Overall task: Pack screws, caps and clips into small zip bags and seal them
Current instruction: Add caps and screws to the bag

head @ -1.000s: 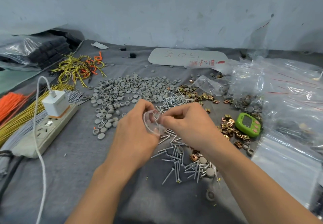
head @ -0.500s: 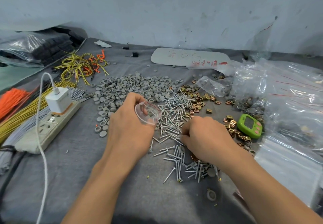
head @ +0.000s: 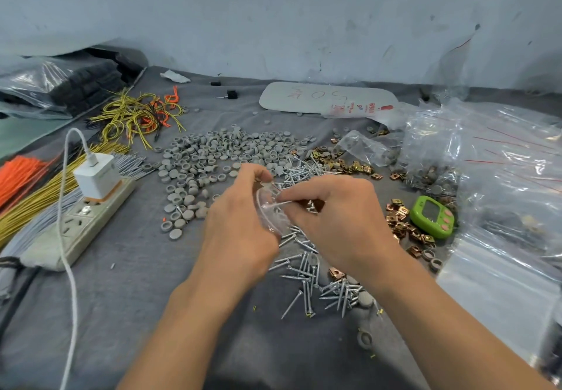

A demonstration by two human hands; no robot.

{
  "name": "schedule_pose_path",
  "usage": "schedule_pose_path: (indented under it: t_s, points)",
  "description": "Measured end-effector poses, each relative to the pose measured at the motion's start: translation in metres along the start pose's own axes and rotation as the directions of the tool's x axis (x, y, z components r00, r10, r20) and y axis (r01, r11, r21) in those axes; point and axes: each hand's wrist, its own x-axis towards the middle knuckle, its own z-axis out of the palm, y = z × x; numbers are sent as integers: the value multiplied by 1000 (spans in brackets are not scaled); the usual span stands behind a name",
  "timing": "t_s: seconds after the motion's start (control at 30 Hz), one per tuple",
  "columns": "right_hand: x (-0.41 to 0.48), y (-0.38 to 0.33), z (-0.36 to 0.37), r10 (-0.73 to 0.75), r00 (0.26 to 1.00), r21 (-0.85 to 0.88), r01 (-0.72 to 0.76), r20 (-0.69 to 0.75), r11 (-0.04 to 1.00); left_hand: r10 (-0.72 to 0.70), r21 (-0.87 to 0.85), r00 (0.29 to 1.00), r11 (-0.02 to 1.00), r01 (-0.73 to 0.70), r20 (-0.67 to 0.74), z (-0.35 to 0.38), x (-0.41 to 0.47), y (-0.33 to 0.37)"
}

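Observation:
My left hand [head: 240, 231] holds a small clear zip bag [head: 269, 210] with its mouth open toward the right. At the bag's mouth my right hand [head: 337, 216] pinches silver screws [head: 286, 202] with their tips in the opening. Loose silver screws [head: 313, 280] lie scattered on the grey cloth below and beyond my hands. A wide spread of grey round caps [head: 213, 158] lies behind my left hand. Copper-coloured clips [head: 404, 222] lie to the right of my right hand, and brass-coloured clips [head: 337, 161] lie further back.
A green handheld counter [head: 431, 216] lies among the clips. Clear zip bags [head: 501, 177] pile up on the right. A power strip [head: 76, 225] with a white charger and cable is on the left, beside yellow, orange and grey wire bundles [head: 27, 195]. A white board [head: 325, 97] lies at the back.
My right hand dropped to the screw pile, picked up screws and came back up to the bag's mouth. My left hand kept holding the bag, shifting slightly.

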Motion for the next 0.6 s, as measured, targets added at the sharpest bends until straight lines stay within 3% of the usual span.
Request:
schedule_pose_path:
  t_s: [0.07, 0.17, 0.3, 0.4, 0.5, 0.6]
  points:
    - [2, -4, 3, -66, 992, -38, 70, 106, 997, 27, 5, 999, 1000, -27, 33, 2, -2, 4]
    - [3, -4, 7, -48, 978, -10, 51, 204, 999, 45, -22, 998, 999, -44, 47, 3, -3, 5]
    - [3, -3, 3, 18, 1000, 111, -20, 21, 994, -11, -25, 999, 1000, 10, -49, -1, 0, 1]
    - [5, 8, -3, 124, 992, -47, -125, -22, 991, -74, -80, 981, 995, 60, -180, -6, 2, -1]
    - [3, 15, -6, 275, 946, -328, -209, 171, 921, -103, -105, 960, 991, 78, -262, -12, 2, -2]
    - [-3, 15, -3, 374, 864, -525, -156, 338, 836, -110, -115, 954, 990, 81, -277, -14, 2, -3]
